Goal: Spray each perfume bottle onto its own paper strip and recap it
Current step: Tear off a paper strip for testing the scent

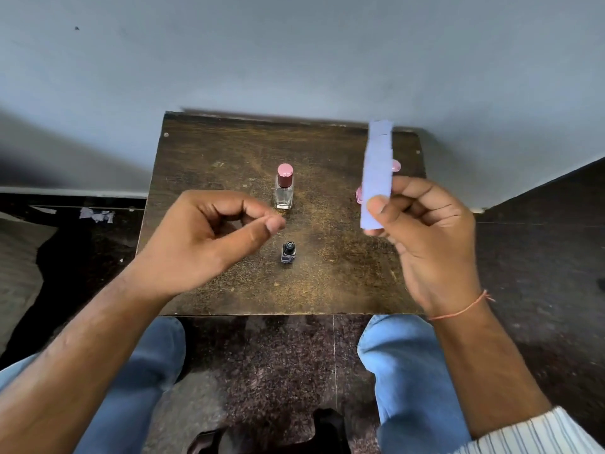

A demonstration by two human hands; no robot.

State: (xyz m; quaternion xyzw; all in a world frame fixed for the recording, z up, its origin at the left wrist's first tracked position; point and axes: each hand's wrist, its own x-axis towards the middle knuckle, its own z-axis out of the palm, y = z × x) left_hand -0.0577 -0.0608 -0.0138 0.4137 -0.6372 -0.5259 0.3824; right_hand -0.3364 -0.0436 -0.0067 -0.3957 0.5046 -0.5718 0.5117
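The small wooden table (327,273) sits against the wall with the person's knees drawn up to its near edge, and from where I stand the job looks to be somewhere in the middle rather than at either end. The right hand (429,244) is raised over the table's right side, thumb and fingers pinching the lower end of one pale lilac paper strip (377,172) that stands up nearly vertical. The left hand (209,237) hovers over the left half of the table with its fingers curled in and the thumb tip close to the forefinger; I see nothing in it. Two bottles stand in a line down the middle: a clear glass bottle (284,191) with its pink cap on, farther back, and a smaller dark bottle (288,252) nearer the person, whose top I cannot make out well enough to say capped or not. Neither is being held. Something pink (395,166) peeks out from behind the strip and the right hand; I cannot tell what it is. So: one strip in view, two bottles sure. Whether the held strip has been sprayed I cannot tell. On the floor to the left lie some torn paper scraps (96,215).
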